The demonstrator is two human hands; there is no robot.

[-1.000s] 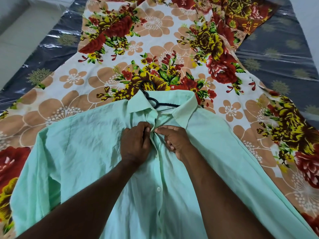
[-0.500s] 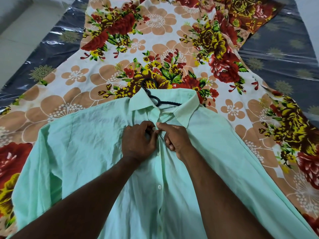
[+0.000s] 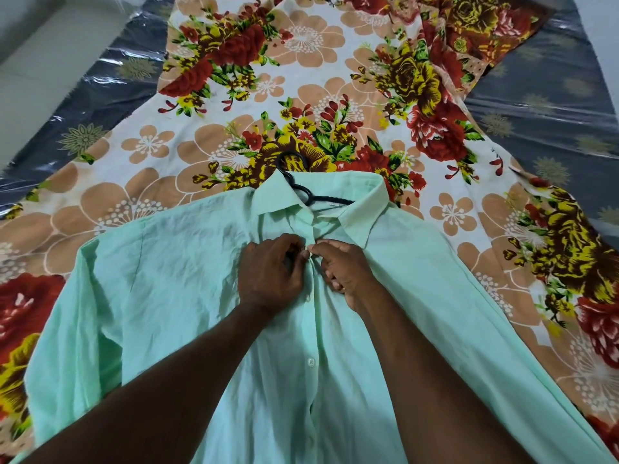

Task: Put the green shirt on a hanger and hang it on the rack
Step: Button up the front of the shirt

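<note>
Two hands meet at the front opening of the green shirt (image 3: 174, 296), which lies face up, spread on a floral bedsheet (image 3: 301, 78). Well out to the left of the fingers, one sleeve (image 3: 67, 329) runs down beside the shirt's body, creased. The left hand (image 3: 268, 276) has its fingers curled and grasps the left edge of the placket just under the collar (image 3: 278, 195), knuckles up. Its fingertips touch those of the right hand (image 3: 348, 276), which pinches the facing edge between thumb and forefinger, the other fingers tucked under. Something small and pale sits where the fingertips meet; button or nail, I cannot tell. Just beyond the fingertips, a black hanger (image 3: 303, 193) lies inside the shirt's neck, its hook sticking out past the collar onto the bedsheet. Nearer than the fingers, a white button (image 3: 311, 362) shows on the closed placket between the two forearms. To the right of the fingers the other sleeve (image 3: 502, 329) slants away, and well beyond it lies a dark mattress under clear plastic (image 3: 552, 105)
</note>
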